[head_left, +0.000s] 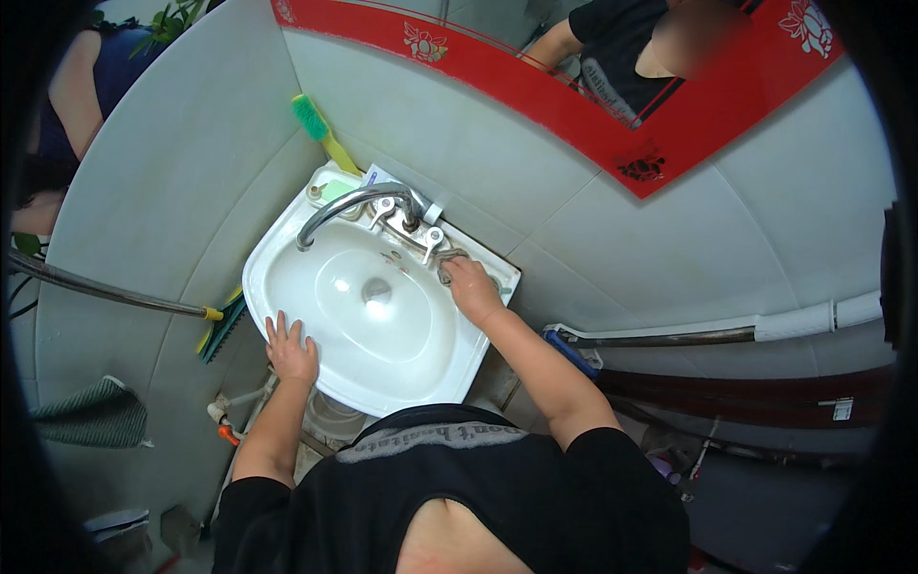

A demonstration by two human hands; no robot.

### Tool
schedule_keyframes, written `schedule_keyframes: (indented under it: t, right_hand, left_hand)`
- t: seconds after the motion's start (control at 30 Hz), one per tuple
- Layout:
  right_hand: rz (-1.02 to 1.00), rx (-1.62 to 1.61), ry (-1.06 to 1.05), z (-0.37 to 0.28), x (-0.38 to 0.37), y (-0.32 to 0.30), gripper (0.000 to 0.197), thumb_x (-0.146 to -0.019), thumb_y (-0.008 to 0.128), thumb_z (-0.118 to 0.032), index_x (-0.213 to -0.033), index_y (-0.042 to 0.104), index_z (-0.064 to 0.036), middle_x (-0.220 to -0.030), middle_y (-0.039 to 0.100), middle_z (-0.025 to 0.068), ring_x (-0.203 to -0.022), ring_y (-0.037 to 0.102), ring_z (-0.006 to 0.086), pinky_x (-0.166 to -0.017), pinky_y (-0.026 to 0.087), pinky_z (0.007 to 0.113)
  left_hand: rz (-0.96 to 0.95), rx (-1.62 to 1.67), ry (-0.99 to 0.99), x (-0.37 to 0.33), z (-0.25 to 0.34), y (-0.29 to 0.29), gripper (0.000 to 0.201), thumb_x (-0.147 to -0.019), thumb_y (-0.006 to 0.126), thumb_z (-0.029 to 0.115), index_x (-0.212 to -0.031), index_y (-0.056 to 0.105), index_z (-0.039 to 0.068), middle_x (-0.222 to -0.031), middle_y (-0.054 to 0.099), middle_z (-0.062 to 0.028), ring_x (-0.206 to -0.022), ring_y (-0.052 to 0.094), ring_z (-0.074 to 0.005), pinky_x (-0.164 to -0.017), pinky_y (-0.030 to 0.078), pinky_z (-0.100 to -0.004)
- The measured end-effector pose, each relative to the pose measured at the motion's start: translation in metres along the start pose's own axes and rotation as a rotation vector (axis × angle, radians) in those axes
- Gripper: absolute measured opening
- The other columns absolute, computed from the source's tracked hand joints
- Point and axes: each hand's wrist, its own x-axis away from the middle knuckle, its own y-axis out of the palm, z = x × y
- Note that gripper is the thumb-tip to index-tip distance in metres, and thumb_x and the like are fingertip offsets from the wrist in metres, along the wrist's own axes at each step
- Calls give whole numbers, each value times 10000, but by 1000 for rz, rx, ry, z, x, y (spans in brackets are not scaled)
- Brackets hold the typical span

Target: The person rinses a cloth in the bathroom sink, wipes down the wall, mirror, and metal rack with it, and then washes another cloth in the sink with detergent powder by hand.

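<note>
A white washbasin (440, 383) with a drain (377, 292) at its bottom lies in front of me. My right hand (471, 287) is closed on a crumpled grey rag (447, 259), pressed to the basin's right back ledge beside a tap handle (433, 239). Over the bowl arches a chrome faucet (349, 201), with another tap handle (382, 209) to its right. My left hand (293, 352) lies open on the near left rim, fingers spread. Part of the rag is hidden under my right fingers.
Green soap (335, 189), a green-bristled brush (320, 129) and a small box (378, 176) stand behind the faucet. A red-framed mirror (535, 105) hangs above. Left are a teal-bristled brush (225, 327), a striped cloth (100, 418) and another person's arm (76, 91). A white pipe (794, 320) runs right.
</note>
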Motion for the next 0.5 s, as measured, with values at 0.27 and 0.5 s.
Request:
schedule_keyframes:
  t: [0.27,0.5]
  right_hand:
    - [196,-197,86,-21,-46,-21,325,-762,538,-70,-1078,511,0,-1080,496,185,-987,477,328,-854,386,351]
    - [141,-237,364,-19,-71,7,274,-738,589,-107,-971,519,17,-1003,531,200,-934,499,341,-805,399,374]
  left_hand:
    - [56,58,35,2,-7,7,349,-708,545,145,-1048,552,66,-1324,305,-125,-1266,170,-325,-923,282,-482]
    - [102,78,49,1,-11,7,340,-706,549,134,-1038,556,59,-1325,312,-123,-1267,176,-320,-904,304,-465]
